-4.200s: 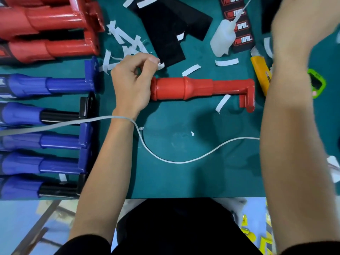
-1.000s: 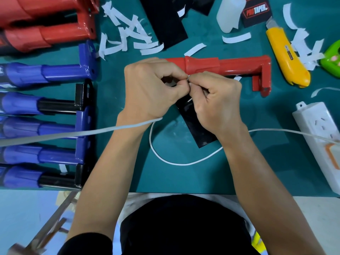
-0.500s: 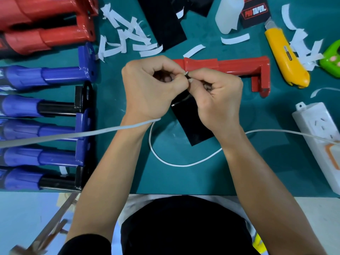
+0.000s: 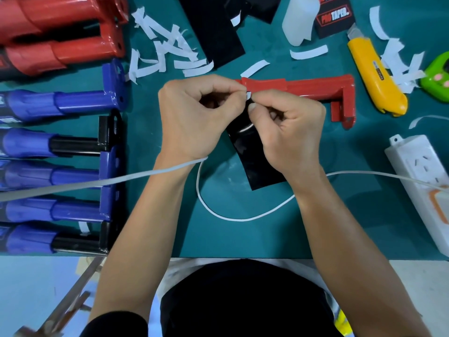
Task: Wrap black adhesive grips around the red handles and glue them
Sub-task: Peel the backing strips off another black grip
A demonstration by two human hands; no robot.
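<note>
Teal desk [image 4: 340,227] seen from above, with a person's two bare forearms reaching in from the bottom edge. The left hand [image 4: 192,117] and right hand [image 4: 289,135] meet fingertip to fingertip at the centre. Each grip is narrow, with curled fingers and thumb pinching the top edge of a black adhesive sheet [image 4: 257,161]. The sheet hangs toward the person, below the grip and mostly under the right hand. A small white tab [image 4: 248,94] shows right at the pinch point; which hand holds it cannot be told.

Far left of the grip, a row of blue handles [image 4: 60,105] lies side by side. Stacked red handles [image 4: 60,52] lie beyond them at the upper left. A single red handle [image 4: 303,87] lies crosswise just beyond the grip, its bracket end to the right. A white power strip [image 4: 422,171] sits well right of the grip.

Beyond the grip lie more black sheets [image 4: 213,27] and a translucent glue bottle [image 4: 300,20]. To its upper right lies a yellow utility knife [image 4: 374,76]. A thin white cable [image 4: 230,216] loops on the desk below the grip. Torn white paper strips [image 4: 165,52] are scattered to its upper left.
</note>
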